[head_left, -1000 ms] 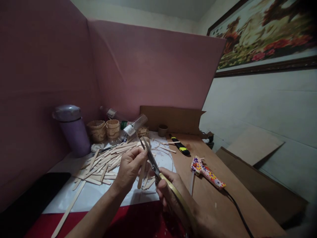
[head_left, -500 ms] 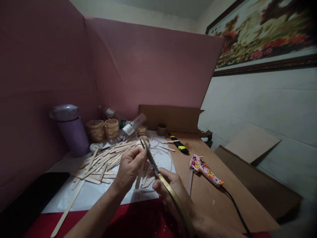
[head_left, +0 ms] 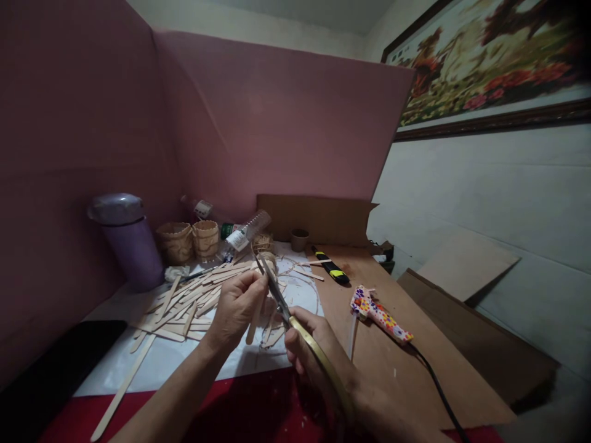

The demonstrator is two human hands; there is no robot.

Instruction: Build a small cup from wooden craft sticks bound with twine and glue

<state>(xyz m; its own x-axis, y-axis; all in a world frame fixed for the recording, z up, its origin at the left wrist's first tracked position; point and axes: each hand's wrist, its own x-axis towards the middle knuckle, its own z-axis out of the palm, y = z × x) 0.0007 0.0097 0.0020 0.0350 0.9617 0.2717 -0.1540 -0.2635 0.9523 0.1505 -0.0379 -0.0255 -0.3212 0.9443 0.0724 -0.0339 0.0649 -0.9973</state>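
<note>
My left hand (head_left: 241,303) is closed on a wooden craft stick (head_left: 253,326), whose lower end sticks out below the fingers. In my right hand (head_left: 318,344) is a pair of scissors (head_left: 300,329) with brass-coloured handles. Their blades are slightly parted and lie right at my left fingertips; whether they touch the stick's top end I cannot tell. A loose pile of craft sticks (head_left: 203,301) spreads over the white sheet (head_left: 180,369) behind and left of my left hand. A ball of twine (head_left: 265,261) sits just beyond the blade tips, partly hidden.
Right of my hands, a flower-patterned glue gun (head_left: 381,317) with a cord lies on the brown board (head_left: 415,375). Behind it are a black-yellow utility knife (head_left: 332,267) and a small pot (head_left: 300,240). Plastic bottles (head_left: 244,232), carved cups (head_left: 205,240) and a purple tumbler (head_left: 129,243) stand back left.
The scissor blades have opened a little wider at my left fingertips. Both hands have shifted slightly left in view, along with the whole scene.
</note>
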